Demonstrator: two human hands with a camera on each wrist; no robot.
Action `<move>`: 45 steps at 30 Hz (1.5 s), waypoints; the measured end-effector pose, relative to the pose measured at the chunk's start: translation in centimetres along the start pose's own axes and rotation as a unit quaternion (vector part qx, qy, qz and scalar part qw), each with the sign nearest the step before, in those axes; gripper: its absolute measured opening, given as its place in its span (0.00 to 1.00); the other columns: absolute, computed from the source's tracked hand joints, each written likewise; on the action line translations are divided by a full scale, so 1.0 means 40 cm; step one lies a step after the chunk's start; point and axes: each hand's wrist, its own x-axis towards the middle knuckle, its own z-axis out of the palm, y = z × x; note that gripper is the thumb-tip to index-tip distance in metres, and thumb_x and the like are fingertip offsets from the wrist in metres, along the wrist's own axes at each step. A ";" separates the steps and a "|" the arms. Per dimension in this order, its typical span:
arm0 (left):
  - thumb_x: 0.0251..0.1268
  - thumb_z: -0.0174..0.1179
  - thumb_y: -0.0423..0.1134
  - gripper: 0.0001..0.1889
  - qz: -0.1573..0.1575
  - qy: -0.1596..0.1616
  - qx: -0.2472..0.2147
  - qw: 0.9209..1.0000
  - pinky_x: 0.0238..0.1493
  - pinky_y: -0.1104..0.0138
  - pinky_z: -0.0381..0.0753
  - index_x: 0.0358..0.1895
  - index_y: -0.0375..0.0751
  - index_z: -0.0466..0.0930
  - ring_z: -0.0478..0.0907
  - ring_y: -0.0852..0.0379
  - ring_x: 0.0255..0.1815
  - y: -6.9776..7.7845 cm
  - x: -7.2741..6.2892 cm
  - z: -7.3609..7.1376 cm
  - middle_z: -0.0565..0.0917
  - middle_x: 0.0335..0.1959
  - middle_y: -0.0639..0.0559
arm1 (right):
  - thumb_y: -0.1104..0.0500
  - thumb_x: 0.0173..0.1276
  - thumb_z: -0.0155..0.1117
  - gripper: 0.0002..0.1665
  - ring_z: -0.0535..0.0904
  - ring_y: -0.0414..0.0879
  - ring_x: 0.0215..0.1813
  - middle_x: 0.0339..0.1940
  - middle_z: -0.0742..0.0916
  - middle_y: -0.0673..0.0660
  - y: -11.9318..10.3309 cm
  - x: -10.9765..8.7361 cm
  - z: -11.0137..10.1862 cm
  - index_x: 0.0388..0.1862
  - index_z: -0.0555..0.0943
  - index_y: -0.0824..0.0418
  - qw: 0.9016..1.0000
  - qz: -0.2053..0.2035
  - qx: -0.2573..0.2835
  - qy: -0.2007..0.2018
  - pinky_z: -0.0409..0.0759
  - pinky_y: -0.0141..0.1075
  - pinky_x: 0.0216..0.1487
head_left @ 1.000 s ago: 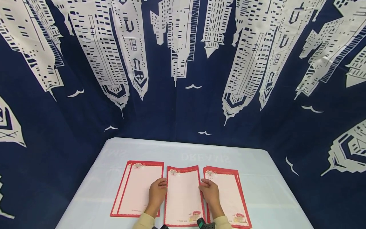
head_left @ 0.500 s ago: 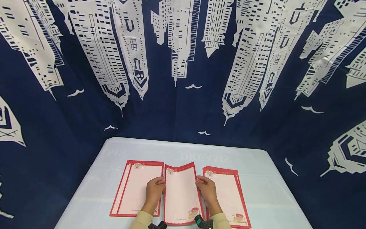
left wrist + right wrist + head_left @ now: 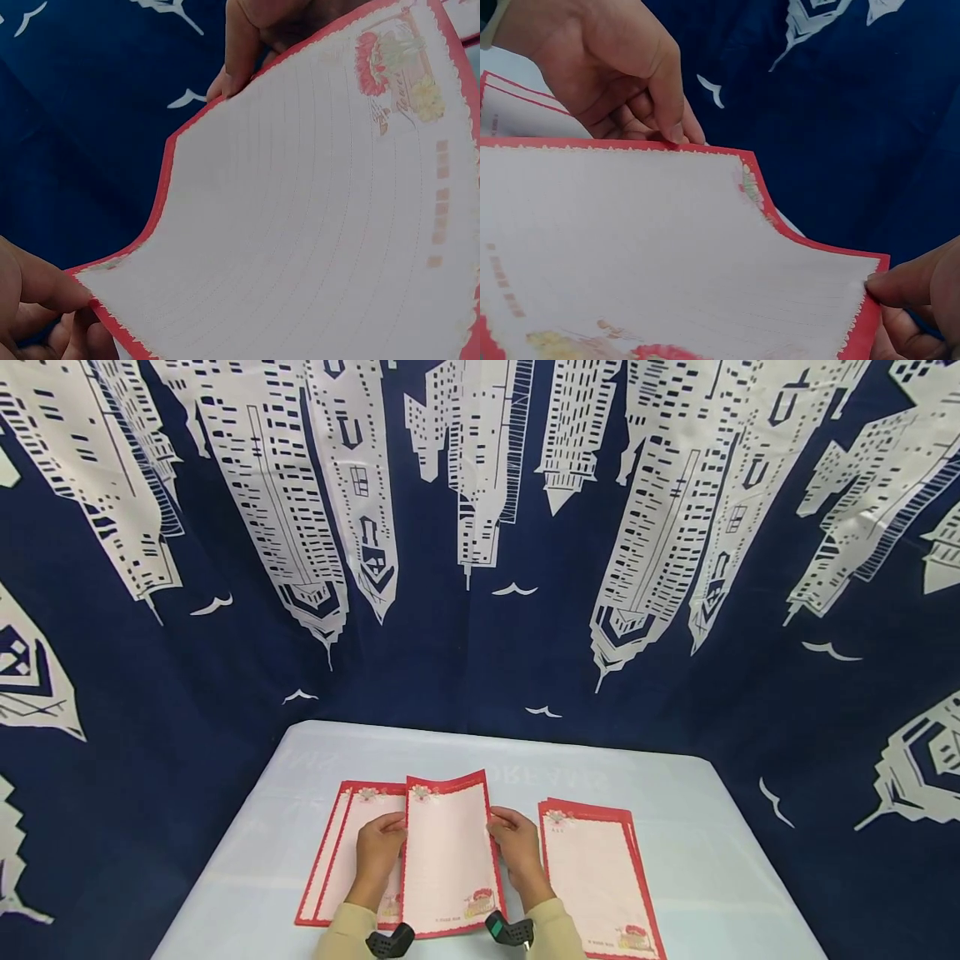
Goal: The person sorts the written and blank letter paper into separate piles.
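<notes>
A sheet of letter paper [image 3: 450, 852] with a red scalloped border and faint ruled lines is held up between both hands, its top edge bowed. My left hand [image 3: 378, 852] pinches its left edge and my right hand [image 3: 517, 847] pinches its right edge, thumbs on the printed face. In the left wrist view the letter paper [image 3: 300, 195] curves, with a flower print near one corner. The right wrist view shows my right thumb [image 3: 900, 283] pressed on the red border. Under the left hand lies a left pile of matching sheets [image 3: 330, 868], partly covered by the held one.
A right pile of the same red-bordered sheets [image 3: 600, 885] lies on the pale table cover [image 3: 720, 860]. Behind the table hangs a dark blue cloth [image 3: 450, 652] printed with white buildings and birds. Wrist cameras [image 3: 510, 928] are strapped to both wrists.
Both hands have raised the sheet and carried it left, from between the two piles to overlapping the left pile. The right pile is now uncovered by the right hand.
</notes>
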 end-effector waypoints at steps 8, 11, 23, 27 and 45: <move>0.63 0.60 0.25 0.14 0.021 0.019 0.058 0.998 0.32 0.72 0.77 0.50 0.24 0.84 0.82 0.56 0.37 0.000 0.054 -0.089 0.86 0.41 0.36 | 0.68 0.69 0.65 0.17 0.80 0.41 0.39 0.42 0.87 0.61 0.009 0.015 0.104 0.55 0.81 0.74 1.000 -0.010 0.002 -0.015 0.79 0.31 0.38; 0.62 0.60 0.25 0.14 0.022 0.022 0.083 0.996 0.34 0.72 0.78 0.50 0.24 0.84 0.83 0.50 0.41 -0.007 0.071 -0.123 0.87 0.40 0.36 | 0.69 0.68 0.64 0.16 0.80 0.41 0.38 0.40 0.87 0.60 0.020 0.013 0.144 0.53 0.82 0.74 1.000 -0.010 0.006 -0.016 0.80 0.31 0.37; 0.63 0.56 0.26 0.15 0.013 0.044 0.165 0.985 0.36 0.65 0.80 0.50 0.24 0.84 0.83 0.41 0.42 -0.037 0.118 -0.212 0.87 0.40 0.35 | 0.75 0.64 0.62 0.14 0.79 0.41 0.29 0.32 0.84 0.57 0.043 0.004 0.227 0.49 0.81 0.76 0.997 -0.001 -0.035 -0.071 0.84 0.35 0.31; 0.62 0.56 0.26 0.15 0.020 0.046 0.189 0.981 0.38 0.60 0.82 0.49 0.22 0.83 0.83 0.38 0.42 -0.044 0.124 -0.221 0.87 0.39 0.33 | 0.73 0.65 0.64 0.13 0.78 0.41 0.29 0.31 0.83 0.53 0.043 0.001 0.232 0.49 0.81 0.73 0.994 0.011 -0.075 -0.079 0.84 0.35 0.32; 0.66 0.56 0.29 0.15 0.027 0.061 0.228 0.971 0.45 0.47 0.82 0.51 0.21 0.82 0.83 0.35 0.44 -0.033 0.096 -0.231 0.86 0.43 0.30 | 0.65 0.67 0.68 0.14 0.77 0.42 0.29 0.32 0.83 0.52 0.036 -0.017 0.201 0.49 0.82 0.71 0.983 -0.015 -0.157 -0.095 0.80 0.34 0.31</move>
